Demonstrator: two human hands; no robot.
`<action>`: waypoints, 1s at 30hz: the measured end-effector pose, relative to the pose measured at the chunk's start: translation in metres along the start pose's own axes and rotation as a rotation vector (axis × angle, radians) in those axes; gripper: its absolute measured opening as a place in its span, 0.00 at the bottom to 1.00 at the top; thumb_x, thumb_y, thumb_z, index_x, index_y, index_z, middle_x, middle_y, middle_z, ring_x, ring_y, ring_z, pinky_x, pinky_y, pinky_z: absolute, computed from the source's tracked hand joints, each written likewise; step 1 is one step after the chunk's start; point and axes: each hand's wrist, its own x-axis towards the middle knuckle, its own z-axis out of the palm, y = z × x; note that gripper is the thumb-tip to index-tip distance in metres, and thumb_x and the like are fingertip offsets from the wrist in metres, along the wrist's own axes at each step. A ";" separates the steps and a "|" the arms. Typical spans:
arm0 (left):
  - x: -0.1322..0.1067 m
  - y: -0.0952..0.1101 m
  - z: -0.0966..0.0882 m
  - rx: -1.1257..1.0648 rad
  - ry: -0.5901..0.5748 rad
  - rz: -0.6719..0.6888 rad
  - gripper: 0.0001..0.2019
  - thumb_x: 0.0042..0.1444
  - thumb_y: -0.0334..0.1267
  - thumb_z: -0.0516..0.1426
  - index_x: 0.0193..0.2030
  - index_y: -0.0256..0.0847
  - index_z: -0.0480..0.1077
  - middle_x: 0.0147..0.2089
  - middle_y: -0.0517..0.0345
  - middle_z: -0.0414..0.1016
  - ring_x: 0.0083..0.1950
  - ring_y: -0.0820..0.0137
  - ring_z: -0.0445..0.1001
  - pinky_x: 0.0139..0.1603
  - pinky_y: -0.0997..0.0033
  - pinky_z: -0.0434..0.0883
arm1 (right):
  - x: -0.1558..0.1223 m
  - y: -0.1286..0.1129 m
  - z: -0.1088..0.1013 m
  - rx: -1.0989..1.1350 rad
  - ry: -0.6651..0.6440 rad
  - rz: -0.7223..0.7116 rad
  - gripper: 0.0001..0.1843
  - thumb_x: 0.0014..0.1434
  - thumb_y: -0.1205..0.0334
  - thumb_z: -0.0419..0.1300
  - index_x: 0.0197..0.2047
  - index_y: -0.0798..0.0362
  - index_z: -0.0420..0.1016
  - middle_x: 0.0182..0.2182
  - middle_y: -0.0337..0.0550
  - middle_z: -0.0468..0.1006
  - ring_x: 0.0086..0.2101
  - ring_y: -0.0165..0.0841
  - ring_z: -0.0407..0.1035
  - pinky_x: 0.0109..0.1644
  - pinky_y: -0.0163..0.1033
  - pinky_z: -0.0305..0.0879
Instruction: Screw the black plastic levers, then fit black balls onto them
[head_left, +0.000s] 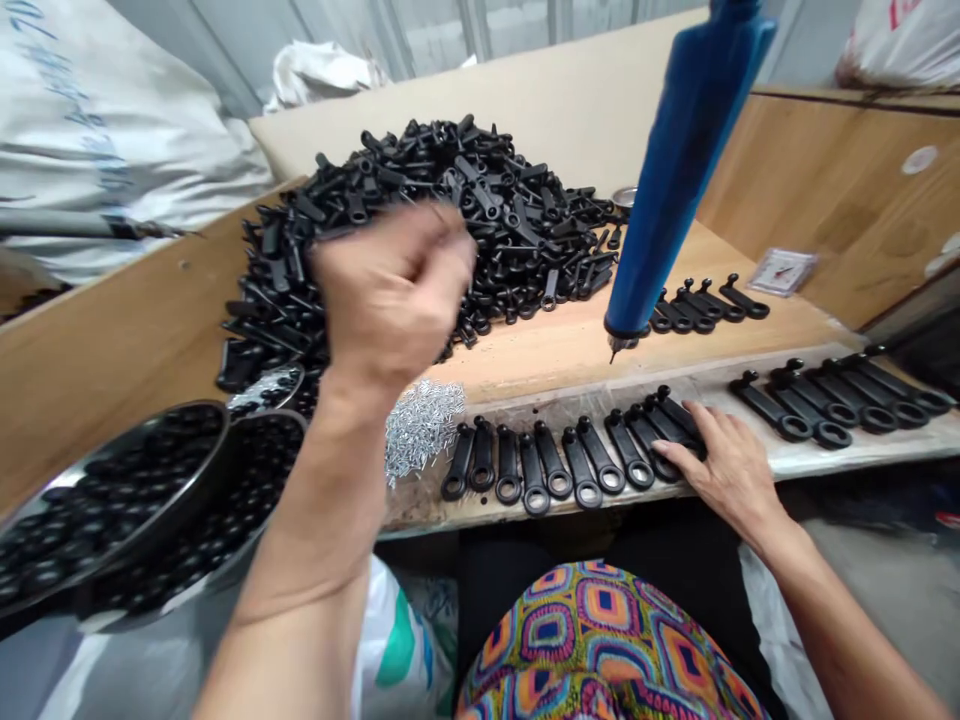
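- Hanging in the air, the left hand [394, 290] is above the wooden table [540, 360], in front of a big heap of black plastic lever handles [450, 200]. Its fingers are pinched closely together, but I cannot tell if they have hold of some small thing.
- Resting open and flat, the right hand [724, 465] lies over the end of a row of black ring-ended lever handles [551, 460] near the table's front edge. Its fingers touch the last handles and do not close around them.
- Each handle in this row lies side by side with the next one, with its long axis pointing away from the person and its ring end toward the person. The right hand is nearer to this row.
- Just beside the row, on its left end, is a small pile of thin silver nails [424, 425]. The left hand is nearer to it.
- Above the table hangs a blue tapered electric screwdriver [682, 170], with its metal tip pointing down, well apart from both hands.
- Two round steel bowls [217, 470] filled with black round parts [112, 480] stand to the left of the left forearm.
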 end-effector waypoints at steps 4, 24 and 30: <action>-0.052 -0.006 0.019 0.544 -0.791 -0.505 0.37 0.52 0.67 0.42 0.55 0.39 0.65 0.37 0.49 0.76 0.39 0.55 0.73 0.40 0.56 0.68 | 0.001 -0.011 -0.002 -0.127 -0.079 0.035 0.39 0.57 0.35 0.47 0.58 0.58 0.62 0.39 0.54 0.74 0.39 0.47 0.67 0.40 0.47 0.61; -0.134 0.066 0.104 0.367 -0.657 -0.907 0.41 0.51 0.52 0.53 0.68 0.40 0.40 0.52 0.42 0.65 0.50 0.52 0.70 0.47 0.55 0.68 | 0.002 -0.064 -0.006 -0.098 -0.234 0.034 0.48 0.50 0.31 0.52 0.62 0.61 0.57 0.48 0.65 0.67 0.43 0.56 0.62 0.38 0.53 0.60; -0.131 0.067 0.113 0.024 -0.489 -1.015 0.40 0.48 0.40 0.56 0.67 0.37 0.44 0.58 0.45 0.65 0.56 0.56 0.68 0.56 0.57 0.65 | 0.003 -0.077 0.004 0.096 -0.183 -0.008 0.40 0.53 0.49 0.58 0.60 0.70 0.56 0.47 0.61 0.71 0.44 0.49 0.63 0.44 0.49 0.63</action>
